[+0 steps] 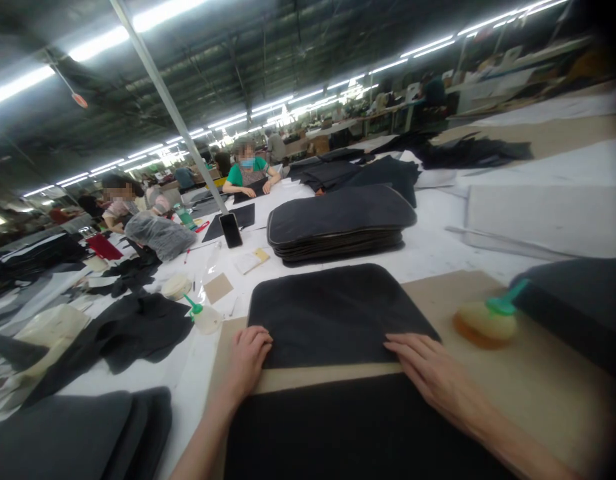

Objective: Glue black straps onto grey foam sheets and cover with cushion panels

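A black fabric panel with rounded far corners lies flat before me on a tan board. My left hand rests at its near left corner, the fingers bent over the edge and touching the cloth. At the near right corner my right hand lies with its fingers stretched out on the panel. Closer to me, between my forearms, is a second black piece. Beyond the panel stands a stack of black panels with rounded corners.
A squeeze bottle with a green nozzle is on the right, blurred; another bottle stands left. A phone leans at a metal pole. More black pieces lie near left. Across the table a person handles dark cloth.
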{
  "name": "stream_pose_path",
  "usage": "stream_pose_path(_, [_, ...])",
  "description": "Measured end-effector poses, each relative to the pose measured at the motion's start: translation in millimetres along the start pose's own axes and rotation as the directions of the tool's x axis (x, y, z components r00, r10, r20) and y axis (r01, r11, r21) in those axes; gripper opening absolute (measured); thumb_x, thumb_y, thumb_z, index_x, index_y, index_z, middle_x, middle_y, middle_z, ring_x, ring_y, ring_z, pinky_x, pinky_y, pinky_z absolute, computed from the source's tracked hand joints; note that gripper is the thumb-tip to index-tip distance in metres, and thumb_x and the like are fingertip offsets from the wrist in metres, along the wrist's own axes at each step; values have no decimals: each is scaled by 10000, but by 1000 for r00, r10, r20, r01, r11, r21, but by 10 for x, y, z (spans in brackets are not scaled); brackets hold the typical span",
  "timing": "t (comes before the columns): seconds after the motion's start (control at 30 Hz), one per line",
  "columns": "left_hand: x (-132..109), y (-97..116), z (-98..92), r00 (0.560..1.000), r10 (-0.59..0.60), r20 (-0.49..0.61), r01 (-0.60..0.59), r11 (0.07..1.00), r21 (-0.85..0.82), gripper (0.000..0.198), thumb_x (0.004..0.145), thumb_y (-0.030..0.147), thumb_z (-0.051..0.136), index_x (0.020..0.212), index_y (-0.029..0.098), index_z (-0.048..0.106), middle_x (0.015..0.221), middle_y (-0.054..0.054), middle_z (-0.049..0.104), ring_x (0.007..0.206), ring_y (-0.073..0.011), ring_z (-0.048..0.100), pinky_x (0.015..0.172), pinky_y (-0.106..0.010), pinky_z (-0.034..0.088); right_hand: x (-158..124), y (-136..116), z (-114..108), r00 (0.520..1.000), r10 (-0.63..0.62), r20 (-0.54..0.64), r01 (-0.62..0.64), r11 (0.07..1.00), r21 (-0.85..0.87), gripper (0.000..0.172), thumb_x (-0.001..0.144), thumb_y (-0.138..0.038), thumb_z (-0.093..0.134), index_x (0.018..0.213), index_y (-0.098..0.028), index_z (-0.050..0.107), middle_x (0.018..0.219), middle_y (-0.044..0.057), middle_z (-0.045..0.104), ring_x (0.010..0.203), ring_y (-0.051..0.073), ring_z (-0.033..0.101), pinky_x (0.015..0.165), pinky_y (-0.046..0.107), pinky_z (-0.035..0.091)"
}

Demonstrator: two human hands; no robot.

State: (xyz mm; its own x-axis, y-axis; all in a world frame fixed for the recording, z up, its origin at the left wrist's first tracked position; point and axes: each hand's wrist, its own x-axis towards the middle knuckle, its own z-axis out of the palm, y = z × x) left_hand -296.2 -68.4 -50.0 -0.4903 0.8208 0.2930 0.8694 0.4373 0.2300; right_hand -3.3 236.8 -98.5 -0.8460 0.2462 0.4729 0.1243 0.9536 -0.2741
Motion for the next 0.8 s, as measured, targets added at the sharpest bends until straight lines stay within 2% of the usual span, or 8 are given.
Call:
stream_pose_path(0.1, [44, 44, -16, 1000, -5, -14, 5, 1000, 16, 190, 978, 212, 479, 1050, 271, 645, 1137, -15, 673, 1114, -196, 600, 1074, -451, 380, -12, 55, 46, 1000, -15, -21, 14, 999, -29, 311, 956, -289, 495, 1225, -302, 649, 1306, 42, 657, 1168, 267, 608, 973, 450, 520])
stream_pose_path(0.3, [155, -7, 23, 999, -5, -52, 6, 1000, 20, 266, 979, 191, 453, 1170, 278, 616, 1126, -30, 674, 1077, -210, 612, 989, -413, 461, -2, 107, 60, 992, -76, -99, 71, 996, -62, 306, 934, -318, 526, 1212, -344, 651, 1273, 16, 680, 1112, 248, 651, 901, 393, 570])
stream_pose_path(0.4, [216, -80, 50, 995, -23, -94, 24, 1000, 8, 274, 968, 196, 467, 1192, 264, 611, 1198, -46, 645, 1130, -209, 602, 985, -384, 489, -11, 116, 60, 989, -90, -118, 81, 994, -73, 314, 928, -321, 530, 1218, -345, 647, 1267, 16, 684, 1101, 250, 659, 889, 393, 580])
stream_pose_path(0.47, [253, -77, 69, 984, -64, -165, 65, 998, 1, 267, 955, 184, 474, 1169, 244, 621, 1253, -62, 619, 1183, -209, 586, 1013, -378, 488, -20, 116, 62, 991, -77, -106, 69, 995, -74, 315, 931, -321, 528, 1222, -343, 646, 1278, 18, 678, 1113, 256, 653, 904, 406, 577])
stream_pose_path(0.57, [306, 99, 118, 968, -111, -227, 118, 993, 16, 292, 980, 223, 436, 1220, 219, 601, 1357, -95, 578, 1276, -220, 541, 1078, -412, 452, -22, 102, 60, 997, -48, -61, 44, 997, -57, 317, 942, -294, 511, 1226, -333, 646, 1292, 25, 669, 1142, 263, 636, 937, 429, 562])
stream_pose_path(0.67, [354, 400, 197, 998, 52, -41, -48, 996, 76, 460, 1005, 405, 424, 1439, 256, 454, 1553, -87, 432, 1431, -242, 396, 1157, -476, 360, -6, 58, 24, 999, -23, -29, 22, 999, -34, 314, 952, -263, 493, 1220, -312, 648, 1293, 41, 665, 1155, 266, 622, 950, 445, 550])
stream_pose_path(0.73, [379, 532, 253, 981, 167, 97, -177, 979, 104, 605, 983, 516, 433, 1534, 292, 322, 1622, -68, 326, 1486, -257, 307, 1185, -509, 303, 9, 2, -31, 1000, -2, -20, 1, 1000, -20, 310, 962, -245, 482, 1219, -301, 647, 1290, 52, 662, 1159, 265, 614, 966, 453, 537])
stream_pose_path(0.8, [398, 535, 307, 974, 176, 145, -196, 971, 135, 661, 976, 558, 413, 1564, 296, 263, 1632, -70, 293, 1496, -264, 287, 1191, -522, 276, 27, -70, -105, 1000, 21, -9, -21, 1000, -1, 310, 973, -219, 467, 1217, -293, 643, 1281, 61, 660, 1157, 258, 608, 984, 458, 522])
